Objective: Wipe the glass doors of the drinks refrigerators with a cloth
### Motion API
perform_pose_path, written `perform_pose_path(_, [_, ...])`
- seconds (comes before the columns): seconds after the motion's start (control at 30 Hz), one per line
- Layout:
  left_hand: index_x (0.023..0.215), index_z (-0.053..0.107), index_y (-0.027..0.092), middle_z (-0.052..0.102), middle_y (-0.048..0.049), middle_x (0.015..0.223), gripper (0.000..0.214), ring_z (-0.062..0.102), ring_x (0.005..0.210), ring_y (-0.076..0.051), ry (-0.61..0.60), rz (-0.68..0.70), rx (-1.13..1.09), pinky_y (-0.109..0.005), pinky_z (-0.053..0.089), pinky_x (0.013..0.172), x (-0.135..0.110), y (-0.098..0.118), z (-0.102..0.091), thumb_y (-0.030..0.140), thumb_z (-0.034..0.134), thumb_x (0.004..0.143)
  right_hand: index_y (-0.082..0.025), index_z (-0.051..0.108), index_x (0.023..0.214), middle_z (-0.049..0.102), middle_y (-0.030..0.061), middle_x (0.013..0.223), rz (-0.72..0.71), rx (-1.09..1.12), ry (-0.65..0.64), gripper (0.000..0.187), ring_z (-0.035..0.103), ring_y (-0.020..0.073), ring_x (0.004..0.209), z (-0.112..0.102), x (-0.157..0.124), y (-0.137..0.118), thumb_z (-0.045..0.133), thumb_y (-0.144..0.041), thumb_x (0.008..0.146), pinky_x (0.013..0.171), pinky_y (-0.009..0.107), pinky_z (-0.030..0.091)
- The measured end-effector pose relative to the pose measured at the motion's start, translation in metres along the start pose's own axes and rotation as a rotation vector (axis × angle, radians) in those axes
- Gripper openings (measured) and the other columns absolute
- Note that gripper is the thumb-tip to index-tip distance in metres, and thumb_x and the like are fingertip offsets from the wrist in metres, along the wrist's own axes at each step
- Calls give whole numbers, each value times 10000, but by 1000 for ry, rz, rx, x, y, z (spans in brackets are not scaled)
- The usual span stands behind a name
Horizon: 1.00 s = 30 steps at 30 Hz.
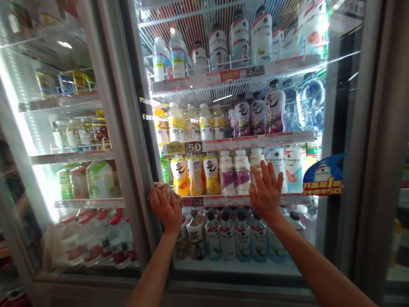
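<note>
At the left of the glass door (341, 106), my left hand (166, 209) clutches a crumpled cloth (164, 188), probably light and soft, best held bunched; farther right, my right hand (266, 194) spreads, grasping nothing.

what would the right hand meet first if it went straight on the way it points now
Most likely the glass door in front of the bottles; depth is unclear, so the right hand may already be touching it.

On my L, neighb. fridge bay (72, 101) w/ shelves (76, 157) of btls (118, 234), lit by a bright strip light (24, 138); on my R, a grey metal upright (367, 140) & dim, blurry bg (399, 170).
</note>
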State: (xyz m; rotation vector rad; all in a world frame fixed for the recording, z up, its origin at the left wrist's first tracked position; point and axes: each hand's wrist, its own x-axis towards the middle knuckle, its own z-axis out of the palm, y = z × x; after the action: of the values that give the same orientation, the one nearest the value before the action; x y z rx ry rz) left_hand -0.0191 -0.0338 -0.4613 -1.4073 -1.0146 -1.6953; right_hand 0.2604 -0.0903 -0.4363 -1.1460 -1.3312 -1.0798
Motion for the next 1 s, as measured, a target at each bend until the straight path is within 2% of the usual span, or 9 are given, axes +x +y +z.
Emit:
perform_pose_path(0.17, [1171, 540, 203, 454, -122, 1351, 341, 284, 1343, -249, -198, 351, -150, -481, 247, 1082, -5, 66, 15, 219, 471, 837, -246, 258, 1422, 282, 89, 1481, 33, 27, 29, 603, 207, 264, 1381, 4, -2, -5, 448, -251, 849, 1107, 534, 128])
perform_pose_path(0.27, [1156, 553, 216, 497, -97, 1319, 332, 292, 1342, -226, -221, 496, -188, -453, 233, 1094, 16, 74, 24, 225, 456, 839, -258, 265, 1418, 302, 86, 1473, 11, 21, 12, 596, 224, 257, 1376, 0, -1, 0, 449, -257, 852, 1108, 518, 139])
perform_pose_path(0.4, [1202, 524, 157, 441, -150, 1359, 373, 299, 1335, -243, -8, 153, -82, -457, 253, 1079, 62, 46, 32, 245, 430, 852, -270, 246, 1423, 293, 75, 1478, -18, 9, -22, 606, 229, 243, 1376, -4, -3, 2, 451, -241, 854, 1112, 488, 148])
perform_pose_path(0.47, [1225, 507, 156, 421, -149, 1377, 389, 295, 1336, -245, 46, 28, -55, -463, 252, 1078, 72, 49, 36, 245, 414, 858, -263, 248, 1423, 275, 79, 1485, -13, 5, -13, 605, 214, 248, 1380, -4, -2, 0, 452, -249, 854, 1113, 491, 137])
perform_pose_path(0.67, [1178, 543, 205, 499, -86, 1324, 356, 281, 1349, -221, -164, 567, -204, -444, 219, 1107, 58, 94, 42, 218, 437, 838, -230, 315, 1390, 341, 111, 1449, -55, -23, 17, 543, 238, 243, 1372, 4, 23, -1, 439, -272, 863, 1112, 502, 111])
perform_pose_path(0.73, [1195, 530, 195, 482, -93, 1342, 368, 279, 1350, -220, -132, 497, -179, -438, 227, 1104, 68, 81, 42, 226, 443, 839, -231, 328, 1383, 352, 113, 1443, -75, -34, 42, 535, 242, 242, 1371, 7, 31, 2, 441, -266, 862, 1112, 505, 109])
perform_pose_path(0.83, [1222, 511, 158, 439, -131, 1370, 391, 301, 1334, -243, 13, 167, -90, -456, 251, 1085, 96, 53, 43, 251, 431, 851, -235, 311, 1395, 331, 104, 1456, -78, -34, 53, 554, 233, 243, 1374, 9, 35, 5, 436, -245, 855, 1114, 509, 103])
perform_pose_path(0.9, [1222, 512, 142, 431, -148, 1370, 391, 313, 1323, -257, 72, 58, -60, -472, 258, 1075, 107, 52, 46, 251, 420, 858, -240, 289, 1407, 312, 95, 1467, -69, -29, 56, 576, 228, 243, 1376, 10, 35, 5, 436, -236, 850, 1116, 508, 102])
perform_pose_path(1.0, [1209, 524, 163, 454, -127, 1354, 379, 301, 1330, -255, -16, 302, -113, -476, 239, 1088, 101, 85, 52, 226, 424, 849, -253, 271, 1415, 301, 86, 1474, -69, -32, 59, 590, 234, 242, 1374, 10, 33, 3, 438, -240, 849, 1117, 504, 110])
